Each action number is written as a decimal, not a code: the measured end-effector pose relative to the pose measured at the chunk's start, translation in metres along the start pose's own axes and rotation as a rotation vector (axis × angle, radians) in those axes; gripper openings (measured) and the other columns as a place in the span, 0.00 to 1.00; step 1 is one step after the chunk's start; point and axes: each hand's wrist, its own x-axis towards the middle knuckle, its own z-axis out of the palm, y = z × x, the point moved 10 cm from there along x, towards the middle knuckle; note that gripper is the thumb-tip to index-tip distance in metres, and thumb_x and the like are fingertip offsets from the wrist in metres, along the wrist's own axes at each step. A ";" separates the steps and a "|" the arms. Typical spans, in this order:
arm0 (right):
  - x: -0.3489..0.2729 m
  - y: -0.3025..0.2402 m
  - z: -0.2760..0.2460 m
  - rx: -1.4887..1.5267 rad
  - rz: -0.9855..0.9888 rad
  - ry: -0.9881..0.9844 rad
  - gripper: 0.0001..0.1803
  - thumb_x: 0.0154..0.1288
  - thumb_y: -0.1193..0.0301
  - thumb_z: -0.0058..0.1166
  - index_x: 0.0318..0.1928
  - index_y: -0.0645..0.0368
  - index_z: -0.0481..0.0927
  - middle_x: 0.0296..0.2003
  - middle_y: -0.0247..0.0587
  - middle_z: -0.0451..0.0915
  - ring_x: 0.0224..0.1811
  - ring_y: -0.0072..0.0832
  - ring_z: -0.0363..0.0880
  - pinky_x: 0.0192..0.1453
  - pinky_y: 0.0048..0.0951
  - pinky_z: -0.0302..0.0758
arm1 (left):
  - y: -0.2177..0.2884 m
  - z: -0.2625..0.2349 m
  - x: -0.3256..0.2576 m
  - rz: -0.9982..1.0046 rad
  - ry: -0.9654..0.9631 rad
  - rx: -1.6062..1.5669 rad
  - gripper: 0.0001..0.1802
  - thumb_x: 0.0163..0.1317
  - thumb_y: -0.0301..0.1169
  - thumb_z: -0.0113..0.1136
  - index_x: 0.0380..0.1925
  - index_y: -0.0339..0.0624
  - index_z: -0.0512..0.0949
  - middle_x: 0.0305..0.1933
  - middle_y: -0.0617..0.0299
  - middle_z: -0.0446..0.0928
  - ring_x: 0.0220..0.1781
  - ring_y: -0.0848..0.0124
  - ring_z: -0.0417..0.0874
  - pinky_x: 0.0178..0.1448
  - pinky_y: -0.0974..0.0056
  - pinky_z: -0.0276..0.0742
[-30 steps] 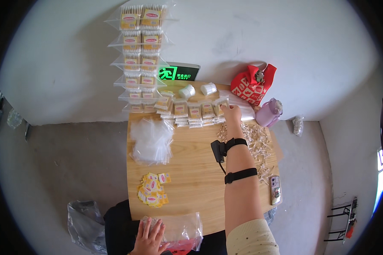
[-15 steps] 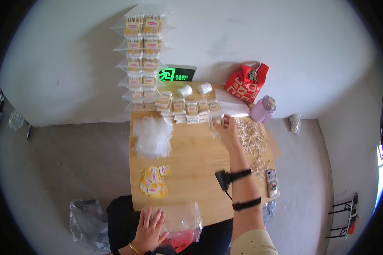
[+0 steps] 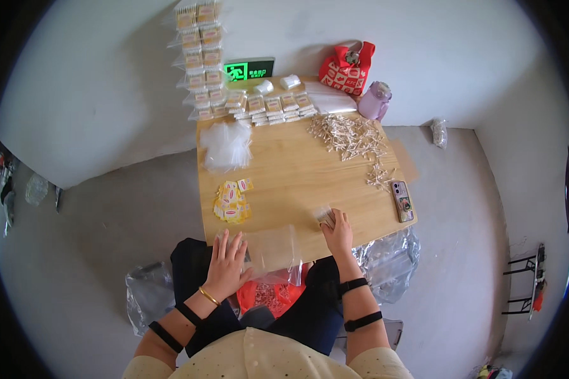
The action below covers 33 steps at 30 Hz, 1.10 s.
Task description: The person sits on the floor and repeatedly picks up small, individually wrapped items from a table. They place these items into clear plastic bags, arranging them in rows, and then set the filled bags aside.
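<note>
My left hand (image 3: 227, 260) lies with fingers spread on a large clear plastic bag (image 3: 275, 243) at the table's near edge. Part of that bag hangs over the edge above my lap. To its right, my right hand (image 3: 339, 232) pinches a small clear packet of cotton swabs (image 3: 323, 214) just over the wood. A pile of small yellow-and-white cards (image 3: 232, 203) lies beyond my left hand. Farther back on the left is a heap of small clear bags (image 3: 226, 146). Loose cotton swabs (image 3: 351, 136) are scattered at the far right.
Filled swab packets (image 3: 273, 108) stand in rows at the back, beside a tall stack of bagged packets (image 3: 196, 60). A purple bottle (image 3: 375, 101), a red bag (image 3: 348, 69) and a phone (image 3: 401, 201) line the right side. In my lap sits a red bag of swabs (image 3: 269, 297).
My right hand has come back from the packet rows toward the near edge, carrying the swab packet. My left hand stays on the large clear bag. The view has tilted downward.
</note>
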 end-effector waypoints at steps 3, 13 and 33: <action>-0.034 0.014 -0.001 0.220 0.180 -0.117 0.27 0.53 0.66 0.69 0.51 0.62 0.74 0.40 0.52 0.80 0.44 0.50 0.80 0.48 0.44 0.77 | -0.001 0.002 -0.004 0.009 0.014 0.014 0.38 0.61 0.49 0.61 0.64 0.34 0.69 0.73 0.47 0.58 0.78 0.42 0.48 0.79 0.38 0.44; -0.132 0.022 0.076 0.853 0.562 -0.515 0.26 0.62 0.62 0.67 0.51 0.71 0.77 0.41 0.47 0.85 0.42 0.32 0.85 0.46 0.31 0.81 | 0.004 0.008 -0.008 0.042 0.071 0.037 0.37 0.62 0.49 0.60 0.64 0.35 0.69 0.73 0.47 0.58 0.78 0.41 0.49 0.78 0.36 0.45; -0.088 -0.075 0.169 0.603 0.230 -0.930 0.30 0.59 0.56 0.69 0.52 0.69 0.81 0.41 0.46 0.86 0.43 0.30 0.83 0.47 0.33 0.78 | -0.001 0.011 -0.009 0.027 0.037 0.087 0.46 0.64 0.56 0.57 0.72 0.36 0.58 0.75 0.47 0.57 0.79 0.41 0.48 0.79 0.37 0.43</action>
